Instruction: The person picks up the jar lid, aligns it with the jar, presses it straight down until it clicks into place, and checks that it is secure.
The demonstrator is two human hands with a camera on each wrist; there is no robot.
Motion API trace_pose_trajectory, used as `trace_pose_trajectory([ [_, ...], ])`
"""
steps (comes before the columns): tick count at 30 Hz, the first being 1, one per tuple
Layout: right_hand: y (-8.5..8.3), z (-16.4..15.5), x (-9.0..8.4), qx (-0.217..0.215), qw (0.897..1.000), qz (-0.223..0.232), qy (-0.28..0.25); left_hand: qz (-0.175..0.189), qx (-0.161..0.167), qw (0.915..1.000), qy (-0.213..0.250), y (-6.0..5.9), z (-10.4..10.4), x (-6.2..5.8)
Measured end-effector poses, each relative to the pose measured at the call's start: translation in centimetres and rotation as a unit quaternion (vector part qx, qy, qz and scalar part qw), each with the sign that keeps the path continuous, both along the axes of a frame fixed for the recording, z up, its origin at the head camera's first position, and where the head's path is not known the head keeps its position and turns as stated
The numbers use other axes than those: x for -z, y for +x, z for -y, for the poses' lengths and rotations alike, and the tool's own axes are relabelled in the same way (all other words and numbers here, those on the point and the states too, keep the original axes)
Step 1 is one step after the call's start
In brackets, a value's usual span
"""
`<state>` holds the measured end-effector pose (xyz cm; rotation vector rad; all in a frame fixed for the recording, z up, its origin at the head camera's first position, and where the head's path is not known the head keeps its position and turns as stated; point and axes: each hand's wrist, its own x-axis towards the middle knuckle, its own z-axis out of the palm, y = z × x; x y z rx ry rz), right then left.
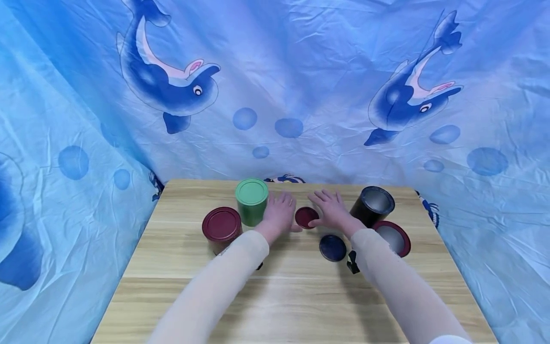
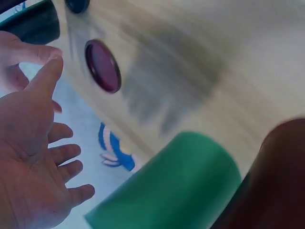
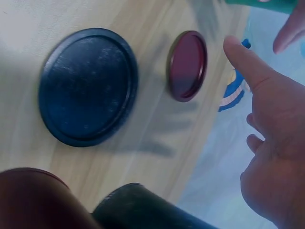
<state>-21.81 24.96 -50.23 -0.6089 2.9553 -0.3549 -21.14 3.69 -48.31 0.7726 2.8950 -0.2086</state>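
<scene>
My left hand (image 1: 279, 213) hovers over the back of the table, fingers spread and holding nothing, just right of a green canister (image 1: 251, 203) with its lid on. Opposite it, my right hand (image 1: 335, 212) is also spread, with nothing in its grasp. Between the two lies a small dark red lid (image 1: 305, 218); the right thumb overlaps its edge in the head view. In the right wrist view that lid (image 3: 188, 67) lies flat, apart from the thumb. A larger dark blue lid (image 1: 333, 248) rests nearer to me, below the right hand.
A lidded dark red canister (image 1: 222, 224) stands left of the green one. On the right are a lidless black canister (image 1: 363, 210) and a lidless dark red canister (image 1: 406, 241), partly behind my right sleeve. A blue dolphin curtain (image 1: 275, 86) hangs behind the wooden table (image 1: 292, 306).
</scene>
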Motion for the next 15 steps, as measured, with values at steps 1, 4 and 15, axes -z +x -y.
trace_pose_trajectory([
  [1,-0.1,-0.2,0.4,0.004,1.0,0.002,-0.003,-0.002,0.001,1.0,0.005,0.0,-0.2,0.4],
  [4,-0.1,-0.7,1.1,0.009,1.0,0.003,-0.005,-0.003,0.003,0.9998,0.021,-0.2,-0.7,1.1],
  [15,0.1,-1.5,2.2,0.011,1.0,0.01,-0.017,0.006,0.004,0.9976,0.069,-1.3,-1.0,4.1],
])
